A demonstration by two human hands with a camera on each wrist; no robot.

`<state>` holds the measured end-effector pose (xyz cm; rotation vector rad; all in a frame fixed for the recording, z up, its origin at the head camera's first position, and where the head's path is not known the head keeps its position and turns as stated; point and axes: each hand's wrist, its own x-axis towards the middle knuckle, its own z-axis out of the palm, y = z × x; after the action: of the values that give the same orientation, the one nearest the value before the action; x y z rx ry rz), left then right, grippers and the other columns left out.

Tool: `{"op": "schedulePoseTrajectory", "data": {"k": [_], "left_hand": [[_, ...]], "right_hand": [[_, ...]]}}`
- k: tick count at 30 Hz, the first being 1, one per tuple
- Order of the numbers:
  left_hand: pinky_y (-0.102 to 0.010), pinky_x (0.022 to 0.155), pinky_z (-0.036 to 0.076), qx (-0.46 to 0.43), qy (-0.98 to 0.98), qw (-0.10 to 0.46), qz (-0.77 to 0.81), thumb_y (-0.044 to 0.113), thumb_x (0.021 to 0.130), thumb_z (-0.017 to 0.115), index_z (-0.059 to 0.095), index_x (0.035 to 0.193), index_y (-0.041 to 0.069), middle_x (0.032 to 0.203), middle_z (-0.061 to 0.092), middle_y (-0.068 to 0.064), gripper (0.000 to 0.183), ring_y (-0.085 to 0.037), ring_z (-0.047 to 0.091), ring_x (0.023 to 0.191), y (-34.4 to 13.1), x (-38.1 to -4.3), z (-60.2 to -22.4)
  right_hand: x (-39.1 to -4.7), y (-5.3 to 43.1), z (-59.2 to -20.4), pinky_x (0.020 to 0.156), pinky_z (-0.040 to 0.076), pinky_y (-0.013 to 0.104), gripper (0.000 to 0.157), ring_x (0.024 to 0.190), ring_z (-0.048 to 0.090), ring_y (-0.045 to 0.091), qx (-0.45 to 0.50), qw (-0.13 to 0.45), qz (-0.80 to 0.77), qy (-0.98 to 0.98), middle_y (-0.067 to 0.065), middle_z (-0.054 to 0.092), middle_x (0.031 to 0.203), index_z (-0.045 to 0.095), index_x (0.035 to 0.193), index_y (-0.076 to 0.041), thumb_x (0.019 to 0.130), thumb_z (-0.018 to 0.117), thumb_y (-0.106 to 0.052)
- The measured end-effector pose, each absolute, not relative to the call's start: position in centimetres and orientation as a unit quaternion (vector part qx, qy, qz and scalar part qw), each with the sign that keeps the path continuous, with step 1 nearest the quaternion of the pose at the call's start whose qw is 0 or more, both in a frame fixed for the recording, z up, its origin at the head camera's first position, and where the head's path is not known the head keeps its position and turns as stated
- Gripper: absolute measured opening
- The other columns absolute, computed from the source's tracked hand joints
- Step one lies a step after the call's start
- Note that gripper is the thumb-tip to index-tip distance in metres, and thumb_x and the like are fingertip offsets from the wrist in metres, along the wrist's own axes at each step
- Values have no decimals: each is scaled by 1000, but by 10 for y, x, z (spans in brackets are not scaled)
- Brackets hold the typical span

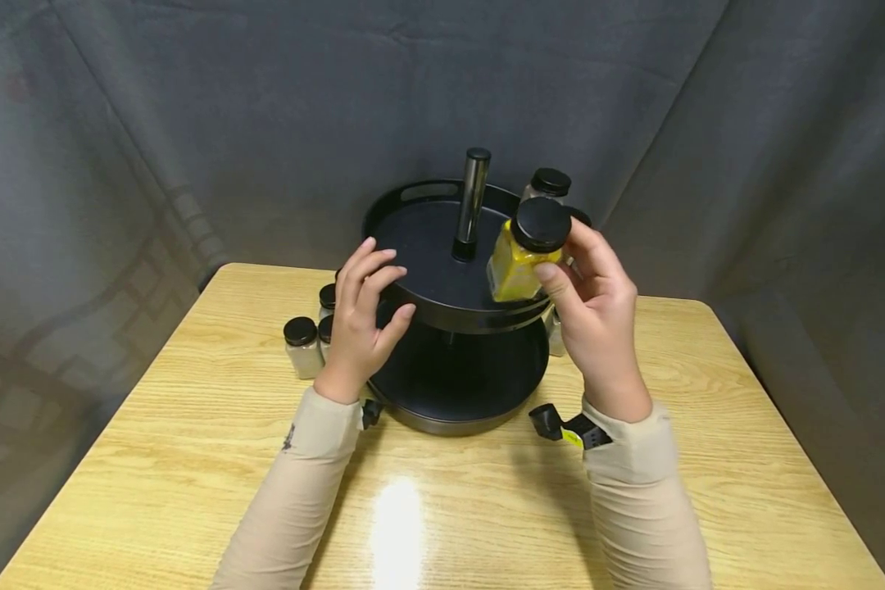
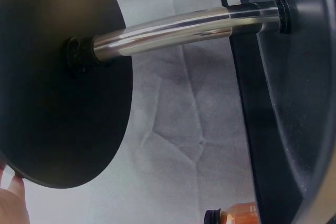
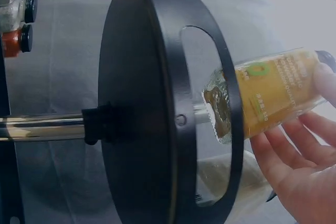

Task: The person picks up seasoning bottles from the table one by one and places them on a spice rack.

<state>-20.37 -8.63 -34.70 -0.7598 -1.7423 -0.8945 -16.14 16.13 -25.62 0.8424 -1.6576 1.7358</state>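
Note:
My right hand (image 1: 597,315) grips a glass spice jar of yellow powder (image 1: 516,266) with a black lid, tilted over the right side of the upper tray (image 1: 428,283). In the right wrist view the base of this jar (image 3: 273,90) shows behind the tray's handle slot, thumb near the lid and fingers along the side. My left hand (image 1: 365,315) is at the upper tray's left rim, fingers spread and lightly bent, fingertips right at the edge in the left wrist view. The black tray belongs to a two-tier round stand with a shiny metal post (image 1: 474,197).
Another black-lidded jar (image 1: 549,182) stands on the upper tray at the back right. The lower tray (image 1: 457,381) sits on the wooden table (image 1: 472,500). Several jars (image 1: 304,348) stand left of the stand, one with orange contents (image 2: 242,213). A grey curtain (image 1: 280,123) hangs behind.

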Motion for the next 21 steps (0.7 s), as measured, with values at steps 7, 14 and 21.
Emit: {"op": "schedulePoseTrajectory", "data": {"k": [7,14,21], "left_hand": [[-53,118,31,-312,-715,500,-376,51,104,51,59,120,5,133,54,-19,49,-37,40,141,-86,-204,-348],[-52,118,32,-309,-713,502,-379,52,103,52,60,119,5,132,55,-18,50,-36,41,141,-88,-204,-348],[-51,118,32,-306,-712,507,-377,53,103,52,59,118,5,131,55,-19,51,-36,42,140,-88,-203,-349]], "right_hand": [[-162,161,-263,99,52,29,54,112,62,23,313,288,645,-635,8,67,123,60,132,8,90,75,-23],[-164,162,-269,97,52,27,55,108,61,23,311,281,626,-658,5,67,123,57,133,10,92,72,-23],[-165,161,-271,93,53,25,59,105,61,21,312,285,612,-668,2,67,122,56,132,12,93,71,-29]]}}
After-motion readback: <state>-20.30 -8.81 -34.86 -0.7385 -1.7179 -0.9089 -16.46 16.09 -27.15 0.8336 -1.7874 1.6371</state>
